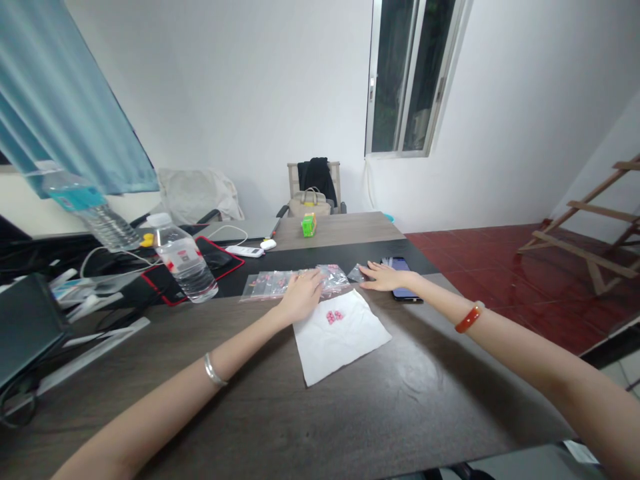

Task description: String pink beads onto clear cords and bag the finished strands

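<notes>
Several small pink pieces [334,317] lie in a cluster on a white tissue [343,347] on the wooden table [240,413]. Behind the tissue, clear plastic bags [270,285] with reddish contents lie in a row. My left hand [303,295] rests over the bags at the tissue's back left corner; its fingertips are hard to make out. With fingers spread, my right hand [383,276] lies flat, its fingertips by a small clear bag [356,273]. A phone [401,279] lies beside and partly behind that hand.
Two water bottles [185,263] stand at the left, near a red-edged black mat [220,259] and a white remote [245,251]. A green box [309,225] sits farther back. A laptop [30,333] is at the left edge.
</notes>
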The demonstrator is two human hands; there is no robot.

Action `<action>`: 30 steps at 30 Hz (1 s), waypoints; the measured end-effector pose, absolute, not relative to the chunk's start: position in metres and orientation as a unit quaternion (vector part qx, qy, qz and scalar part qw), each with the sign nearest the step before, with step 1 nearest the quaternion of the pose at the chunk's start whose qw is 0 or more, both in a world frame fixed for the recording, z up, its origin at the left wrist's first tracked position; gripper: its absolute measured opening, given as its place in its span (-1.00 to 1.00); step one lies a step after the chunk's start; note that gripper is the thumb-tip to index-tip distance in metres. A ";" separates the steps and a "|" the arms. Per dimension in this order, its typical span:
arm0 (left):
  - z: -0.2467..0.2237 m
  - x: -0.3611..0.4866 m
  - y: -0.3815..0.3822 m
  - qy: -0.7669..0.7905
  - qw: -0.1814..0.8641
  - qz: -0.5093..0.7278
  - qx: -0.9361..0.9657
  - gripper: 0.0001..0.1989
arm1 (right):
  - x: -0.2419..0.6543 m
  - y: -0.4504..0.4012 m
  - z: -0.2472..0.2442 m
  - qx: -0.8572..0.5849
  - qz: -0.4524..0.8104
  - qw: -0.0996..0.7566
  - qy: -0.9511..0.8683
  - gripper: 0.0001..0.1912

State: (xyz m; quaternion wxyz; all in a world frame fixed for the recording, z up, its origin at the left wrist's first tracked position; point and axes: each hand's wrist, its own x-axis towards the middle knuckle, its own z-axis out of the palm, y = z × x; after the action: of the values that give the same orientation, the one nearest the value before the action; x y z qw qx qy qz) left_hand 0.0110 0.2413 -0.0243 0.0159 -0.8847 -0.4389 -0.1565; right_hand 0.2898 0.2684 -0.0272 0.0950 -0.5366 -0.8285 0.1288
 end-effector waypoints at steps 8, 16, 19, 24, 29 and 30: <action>-0.037 -0.010 0.171 -0.465 0.064 -0.056 -0.881 -0.52 | 0.274 0.234 -0.037 -0.567 0.097 0.178 -0.799 -0.64; -0.032 -0.024 0.156 -0.432 0.057 -0.037 -0.899 -0.54 | 0.247 0.224 -0.033 -0.567 0.173 0.400 -0.699 -0.62; -0.031 -0.027 0.164 -0.403 0.033 -0.048 -0.913 -0.55 | 0.231 0.214 -0.028 -0.493 0.342 0.522 -0.606 -0.67; -0.030 -0.029 0.167 -0.362 -0.015 -0.048 -0.931 -0.55 | 0.210 0.196 -0.027 -0.424 0.560 0.535 -0.469 -0.69; -0.027 -0.026 0.159 -0.344 -0.060 -0.029 -0.937 -0.54 | 0.199 0.193 -0.038 -0.399 0.615 0.560 -0.386 -0.67; -0.026 -0.026 0.157 -0.339 -0.068 -0.035 -0.938 -0.55 | 0.197 0.194 -0.041 -0.402 0.614 0.564 -0.378 -0.65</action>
State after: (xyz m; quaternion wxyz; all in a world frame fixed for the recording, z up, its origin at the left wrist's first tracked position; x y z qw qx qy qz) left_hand -0.0259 0.1571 -0.0264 -0.0682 -0.9376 -0.3392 -0.0353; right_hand 0.1971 0.1936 -0.0411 0.5639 -0.4017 -0.3782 0.6144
